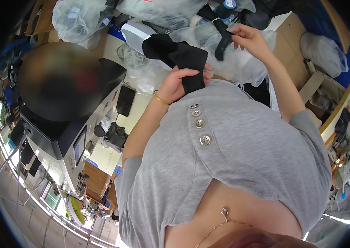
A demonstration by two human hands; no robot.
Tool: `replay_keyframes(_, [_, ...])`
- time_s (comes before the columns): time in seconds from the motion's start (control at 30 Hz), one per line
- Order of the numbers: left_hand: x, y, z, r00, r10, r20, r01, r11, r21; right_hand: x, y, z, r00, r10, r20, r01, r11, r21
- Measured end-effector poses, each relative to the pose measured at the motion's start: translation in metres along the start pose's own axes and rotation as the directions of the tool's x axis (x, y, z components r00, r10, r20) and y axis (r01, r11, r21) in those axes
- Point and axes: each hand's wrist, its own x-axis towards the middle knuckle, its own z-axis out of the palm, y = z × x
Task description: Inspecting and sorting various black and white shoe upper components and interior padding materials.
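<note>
My left hand (179,84) is closed on a black knitted piece of fabric (189,56), thumb on top and fingertips showing past its far side. This fabric spreads up and left in overlapping folds, its lower end hanging against my grey shirt. Up and to the right, my right hand (249,40) pinches the edge of a narrow, bent, sock-like black piece (223,43) between thumb and fingers. That piece hangs over clear plastic bags, apart from the left hand's fabric. A pale, rounded flat board (137,36) lies behind the left fabric.
A grey-and-black machine (65,142) with a small screen stands at the left, its top blurred. Beside it a dark phone (125,100) lies on the pale table. Filled clear plastic bags (154,14) crowd the back. Cardboard (290,47) stands at the right.
</note>
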Motion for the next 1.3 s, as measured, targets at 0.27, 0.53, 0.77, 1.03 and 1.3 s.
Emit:
replay_keyframes(0.27, [0.002,0.008,0.021,0.998,0.045,-0.031,-0.045,0.999,0.008,0.001,-0.034,0.054,0.874,-0.467,-0.134,0.345,0.792,-0.504])
replay_keyframes(0.53, [0.011,0.004,0.015,0.996,-0.078,-0.039,0.079,0.997,0.012,-0.022,-0.058,0.091,0.937,-0.211,0.277,0.246,0.964,-0.1])
replay_keyframes(0.77, [0.01,0.006,0.024,0.998,-0.044,-0.034,0.048,0.987,0.156,-0.026,-0.074,0.081,0.969,0.032,0.245,-0.007,0.995,-0.102])
replay_keyframes(1.03, [0.007,0.008,0.021,0.985,-0.068,0.156,0.067,0.998,0.007,-0.007,-0.052,0.073,0.976,-0.152,0.158,0.142,0.987,0.072])
replay_keyframes(1.3, [0.009,0.009,0.024,0.996,0.046,0.073,-0.048,0.999,0.025,-0.008,-0.065,0.077,0.955,-0.298,0.007,0.298,0.955,0.012])
